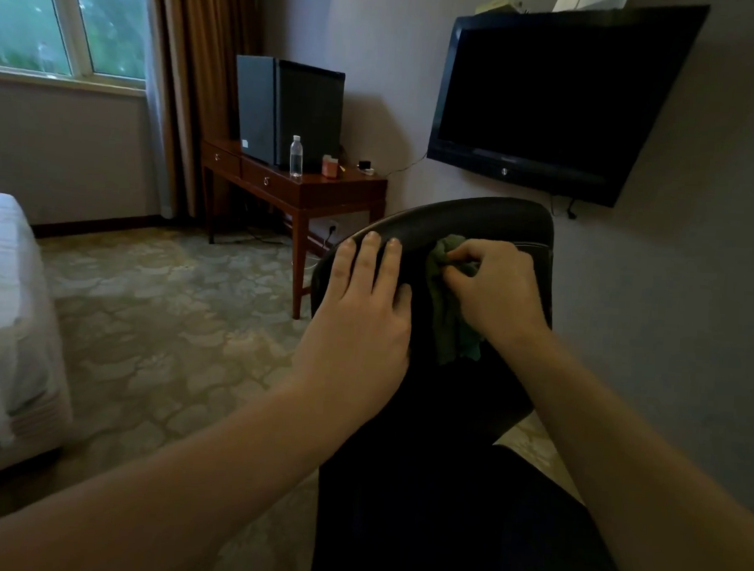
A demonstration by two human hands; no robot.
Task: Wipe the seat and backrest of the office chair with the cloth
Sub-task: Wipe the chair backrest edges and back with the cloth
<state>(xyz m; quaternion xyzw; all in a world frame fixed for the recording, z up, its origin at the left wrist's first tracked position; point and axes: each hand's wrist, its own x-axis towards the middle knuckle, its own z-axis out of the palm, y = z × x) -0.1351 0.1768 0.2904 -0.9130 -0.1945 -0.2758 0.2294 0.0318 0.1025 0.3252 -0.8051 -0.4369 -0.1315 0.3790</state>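
The black office chair (443,402) stands right in front of me, its curved backrest top at centre. My left hand (366,298) lies flat on the upper left of the backrest, fingers spread over the top edge. My right hand (493,291) pinches a bunched green cloth (448,306) against the upper backrest, just right of the left hand. Part of the cloth hangs down below the fingers. The seat is dark and mostly hidden under my arms.
A wall-mounted television (551,98) hangs close behind the chair on the right. A wooden desk (301,189) to the left carries a black mini fridge (284,110) and a water bottle (296,156). A white bed (2,309) sits at far left on patterned carpet.
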